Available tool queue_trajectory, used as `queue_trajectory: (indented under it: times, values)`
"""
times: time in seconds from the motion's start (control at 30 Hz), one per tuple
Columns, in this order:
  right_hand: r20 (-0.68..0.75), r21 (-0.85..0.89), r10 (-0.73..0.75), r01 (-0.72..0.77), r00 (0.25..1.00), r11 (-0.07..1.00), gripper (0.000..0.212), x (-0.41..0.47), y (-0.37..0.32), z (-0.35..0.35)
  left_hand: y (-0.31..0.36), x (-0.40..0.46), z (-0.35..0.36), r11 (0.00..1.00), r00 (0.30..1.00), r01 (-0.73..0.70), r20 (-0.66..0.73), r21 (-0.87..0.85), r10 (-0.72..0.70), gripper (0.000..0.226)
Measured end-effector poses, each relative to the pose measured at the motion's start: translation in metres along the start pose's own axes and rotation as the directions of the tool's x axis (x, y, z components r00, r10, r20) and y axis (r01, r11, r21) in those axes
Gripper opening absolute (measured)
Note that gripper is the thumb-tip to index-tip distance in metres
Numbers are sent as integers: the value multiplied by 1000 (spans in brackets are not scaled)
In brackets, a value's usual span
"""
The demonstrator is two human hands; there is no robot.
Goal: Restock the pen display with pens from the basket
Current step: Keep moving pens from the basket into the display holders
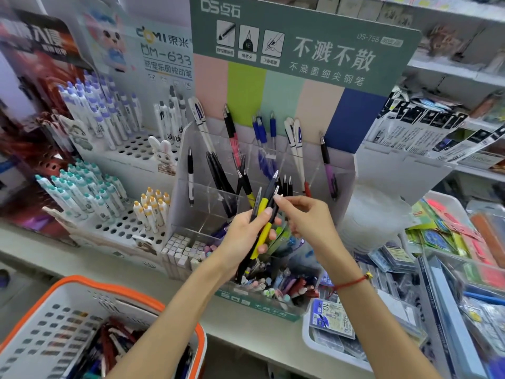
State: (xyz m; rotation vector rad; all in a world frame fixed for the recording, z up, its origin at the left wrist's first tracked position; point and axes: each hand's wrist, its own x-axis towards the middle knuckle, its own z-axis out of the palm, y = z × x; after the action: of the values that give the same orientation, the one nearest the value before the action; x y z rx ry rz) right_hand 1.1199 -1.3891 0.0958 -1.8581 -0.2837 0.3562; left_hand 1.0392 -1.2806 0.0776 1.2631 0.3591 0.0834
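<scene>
1. My left hand (247, 231) grips a bunch of pens (263, 214) upright before the clear display (341, 170), tips fanned for picking.
2. My right hand (303, 214) pinches one pen's tip, to draw it out.
3. The basket (114, 285) sits below-left of the display, within reach.

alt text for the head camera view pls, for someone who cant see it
A person's left hand grips a small bunch of black and yellow pens in front of a clear acrylic pen display, while the right hand pinches the tip of one pen in the bunch. An orange-rimmed white plastic basket of pens sits at lower left.
</scene>
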Motion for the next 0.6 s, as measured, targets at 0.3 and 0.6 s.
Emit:
queue_trajectory:
  times: [0.3,0.6]
  values:
    - [-460,151,-241,343,854,927,14,9,-23,-13,6,4,-28,995,984,38,-170,-94,-54,26]
    - [134,-706,-473,419,871,571,29,47,-21,39,-1,-8,-49,891,994,95,1,-444,-106,26]
